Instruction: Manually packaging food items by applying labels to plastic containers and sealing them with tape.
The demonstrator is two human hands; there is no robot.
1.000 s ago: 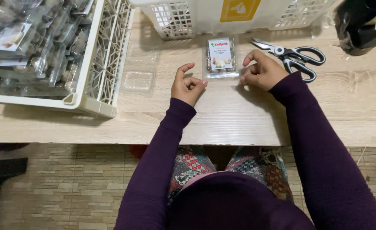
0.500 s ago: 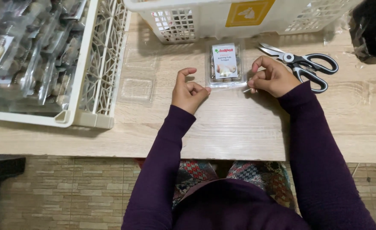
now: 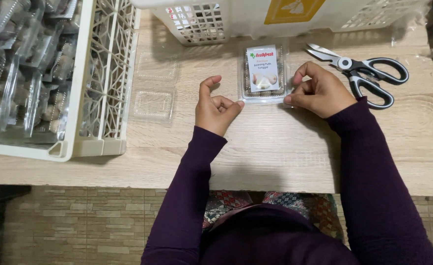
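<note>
Hands (image 3: 216, 105) (image 3: 319, 91) half-curled, still flanking labelled clear pack (image 3: 264, 73), holding nothing, barely shifted since before

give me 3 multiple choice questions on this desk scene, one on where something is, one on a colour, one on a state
1. Where are the scissors?
A. right of the labelled clear pack
B. inside the left crate
C. on the floor

2. What colour are the person's sleeves?
A. yellow
B. dark purple
C. white

3. How does the small clear pack stand?
A. closed, lying flat on the wooden table
B. lifted in the air
C. cut in half

Answers: 1 A, they lie on the table past the right hand. 2 B, both arms show dark purple. 3 A, it lies label up between the left hand and the right hand.
</note>
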